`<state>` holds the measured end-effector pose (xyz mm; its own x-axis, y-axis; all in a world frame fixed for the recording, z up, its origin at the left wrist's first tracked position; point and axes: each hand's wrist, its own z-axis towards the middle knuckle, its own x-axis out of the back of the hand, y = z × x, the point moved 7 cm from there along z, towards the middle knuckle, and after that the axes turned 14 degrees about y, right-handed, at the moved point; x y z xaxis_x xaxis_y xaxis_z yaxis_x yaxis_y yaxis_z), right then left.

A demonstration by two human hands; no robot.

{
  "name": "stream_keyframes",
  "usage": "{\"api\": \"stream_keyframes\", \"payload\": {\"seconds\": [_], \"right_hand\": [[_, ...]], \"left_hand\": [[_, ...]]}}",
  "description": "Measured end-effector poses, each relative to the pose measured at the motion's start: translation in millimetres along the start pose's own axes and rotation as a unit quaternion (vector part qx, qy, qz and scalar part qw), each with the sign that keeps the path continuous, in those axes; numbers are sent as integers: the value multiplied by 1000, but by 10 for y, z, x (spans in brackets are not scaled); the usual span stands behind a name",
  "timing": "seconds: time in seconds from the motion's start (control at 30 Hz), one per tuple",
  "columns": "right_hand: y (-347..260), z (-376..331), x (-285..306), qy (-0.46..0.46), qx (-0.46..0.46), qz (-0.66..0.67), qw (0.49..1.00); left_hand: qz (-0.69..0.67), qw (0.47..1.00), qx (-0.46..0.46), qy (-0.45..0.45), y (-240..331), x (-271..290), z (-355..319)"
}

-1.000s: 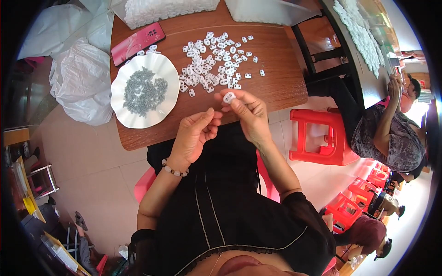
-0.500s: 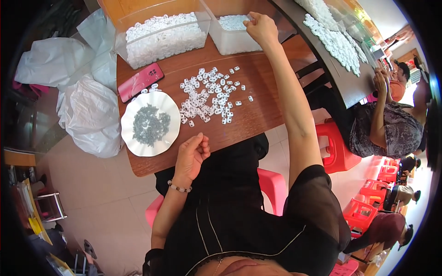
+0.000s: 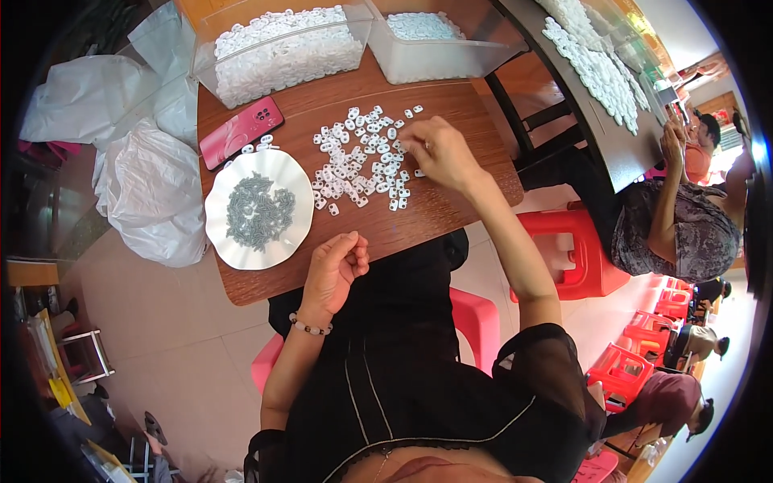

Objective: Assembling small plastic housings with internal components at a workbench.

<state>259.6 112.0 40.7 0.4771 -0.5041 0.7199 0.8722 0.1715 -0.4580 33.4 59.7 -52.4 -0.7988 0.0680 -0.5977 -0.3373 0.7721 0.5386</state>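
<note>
Small white oval plastic pieces with two holes (image 3: 350, 165) lie scattered on the brown wooden table (image 3: 435, 217). My right hand (image 3: 443, 153) hovers at the right side of this scatter, its fingers bent and drawn together, tips close to the nearest pieces. Whatever they may pinch is hidden. In front of the table's near edge, my left hand (image 3: 336, 270) is closed, thumb against the curled fingers; nothing I can name shows in it. A white scalloped plate (image 3: 302, 213) on the left holds a heap of small grey slender parts (image 3: 259, 213).
A clear bin of white pieces (image 3: 286, 60) and a second bin (image 3: 451, 60) stand at the back. A pink phone (image 3: 241, 133) lies behind the plate. White bags (image 3: 149, 193) sit left of the table. Another person (image 3: 676, 225) works at a dark table on the right.
My right hand has come back from the second bin to the right side of the scattered white pieces. My left hand stays closed in nearly the same place.
</note>
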Motion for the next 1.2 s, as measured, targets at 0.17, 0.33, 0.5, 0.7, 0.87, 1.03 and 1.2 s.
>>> {"api": "stream_keyframes", "payload": {"seconds": [0.17, 0.33, 0.5, 0.7, 0.87, 1.03, 1.2], "right_hand": [[-54, -133, -176, -31, 30, -7, 999], [-58, -136, -285, -76, 43, -55, 995], [-23, -133, -369, -58, 48, -43, 996], [-58, -115, -312, -26, 37, -27, 999], [-115, -123, -314, -26, 8, 12, 1000], [-325, -312, -211, -47, -202, 262, 943], [-613, -664, -207, -59, -256, 455, 851]], "left_hand": [[4, 1000, -6, 3, -13, -4, -10], [0, 1000, -12, 0, -14, -13, -21], [4, 1000, -15, 3, -9, -4, -15], [16, 1000, -20, 5, -11, -29, -20], [14, 1000, -19, 9, -14, -12, -18], [67, 995, -73, 12, -6, -78, -64], [55, 997, -58, -19, -20, -194, -132]]}}
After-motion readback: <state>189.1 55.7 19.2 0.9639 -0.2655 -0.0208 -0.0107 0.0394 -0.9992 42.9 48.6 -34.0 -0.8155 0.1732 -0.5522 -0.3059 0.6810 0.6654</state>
